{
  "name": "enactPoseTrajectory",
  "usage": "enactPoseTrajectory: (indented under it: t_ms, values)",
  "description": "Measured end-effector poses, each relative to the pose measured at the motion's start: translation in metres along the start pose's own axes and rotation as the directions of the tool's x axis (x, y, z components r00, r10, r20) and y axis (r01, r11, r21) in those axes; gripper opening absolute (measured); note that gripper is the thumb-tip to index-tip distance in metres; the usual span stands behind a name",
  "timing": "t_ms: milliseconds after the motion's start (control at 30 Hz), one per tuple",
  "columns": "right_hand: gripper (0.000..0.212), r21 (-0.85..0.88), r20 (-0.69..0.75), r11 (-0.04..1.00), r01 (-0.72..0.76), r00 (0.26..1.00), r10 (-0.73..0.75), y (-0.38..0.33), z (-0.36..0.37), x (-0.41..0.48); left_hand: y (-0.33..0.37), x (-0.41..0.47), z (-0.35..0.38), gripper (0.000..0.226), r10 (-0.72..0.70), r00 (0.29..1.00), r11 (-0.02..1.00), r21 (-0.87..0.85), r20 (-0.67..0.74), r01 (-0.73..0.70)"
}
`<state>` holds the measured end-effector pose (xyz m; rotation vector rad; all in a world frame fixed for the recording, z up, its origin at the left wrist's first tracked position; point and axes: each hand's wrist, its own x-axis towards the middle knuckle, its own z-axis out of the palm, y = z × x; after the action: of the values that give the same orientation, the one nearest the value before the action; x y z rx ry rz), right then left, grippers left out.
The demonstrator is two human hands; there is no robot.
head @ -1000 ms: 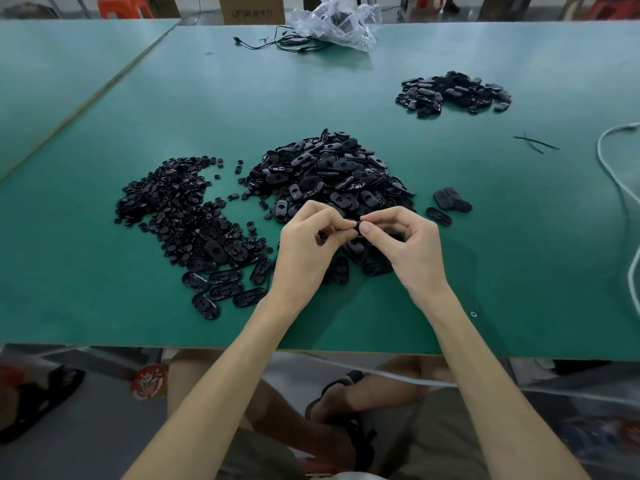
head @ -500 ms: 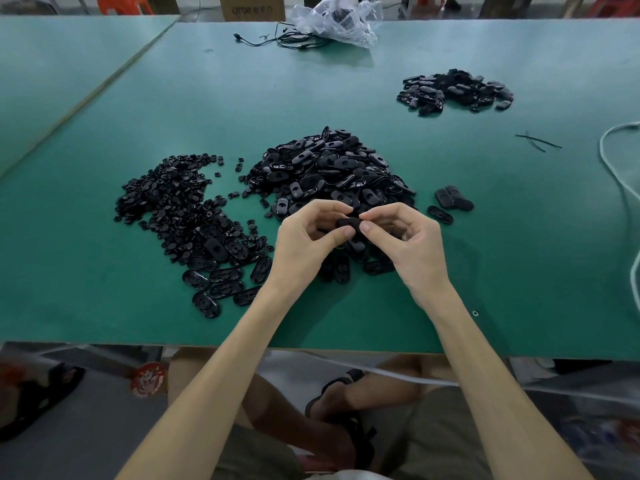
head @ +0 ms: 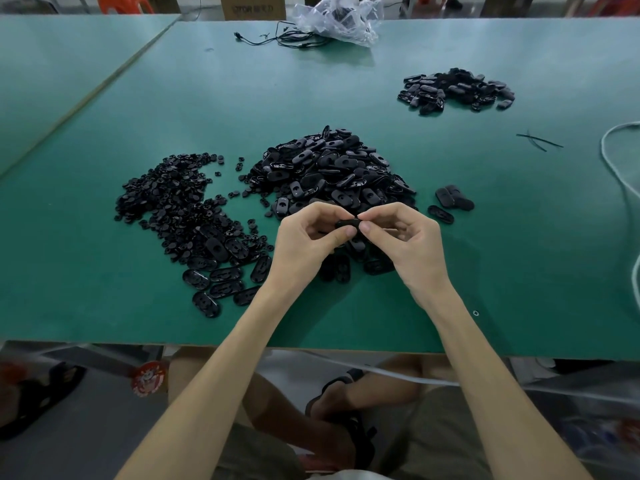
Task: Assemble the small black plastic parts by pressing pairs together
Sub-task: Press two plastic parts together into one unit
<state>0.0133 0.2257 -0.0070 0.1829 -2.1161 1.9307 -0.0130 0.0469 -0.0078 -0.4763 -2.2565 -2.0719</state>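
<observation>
Head view: green table [head: 346, 88], black parts [head: 329, 171]

Even, fairly bright light from above falls on the green surface [head: 104, 306], with a pale sheen toward its far edge. Soft shadows pool under the left hand [head: 304, 245] and right hand [head: 414, 247]. The part [head: 347, 223] in the fingers [head: 329, 210] reads as a flat black shape. The wide lens bows the surface's near edge; the floor [head: 86, 438] below it is smeared and blurred.
</observation>
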Motion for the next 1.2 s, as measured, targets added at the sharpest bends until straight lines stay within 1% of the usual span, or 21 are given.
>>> enactPoseTrajectory:
  t_ms: [100,300,500,800,1200]
  values:
    - [0.015,0.000,-0.007,1.000,0.005,1.000,-0.005,0.0009,-0.0005,-0.0003,0.0004,0.0001,0.0000,0.017,0.005,1.000,1.000,-0.018,0.001,-0.005]
    - [0.011,0.061,-0.012,0.998,-0.024,1.000,0.025,0.0035,0.0005,0.0001,0.0011,0.0006,-0.0005,0.020,0.004,1.000,0.999,-0.033,0.013,-0.003]
    - [0.013,0.101,-0.030,0.994,-0.028,0.999,0.032,0.0015,0.0022,-0.0004,0.0007,0.0007,-0.0007,0.021,0.003,1.000,0.999,-0.050,0.007,-0.002]
    - [0.011,0.096,-0.042,0.995,-0.035,0.998,0.039,0.0015,0.0028,-0.0010,0.0006,0.0012,0.0000,0.021,0.001,0.999,0.997,-0.077,0.032,0.001]
    - [0.014,0.123,-0.024,0.992,-0.037,0.999,0.040,0.0018,0.0032,-0.0003,-0.0033,0.0013,0.0010,0.016,-0.002,1.000,0.999,-0.039,0.017,0.003]
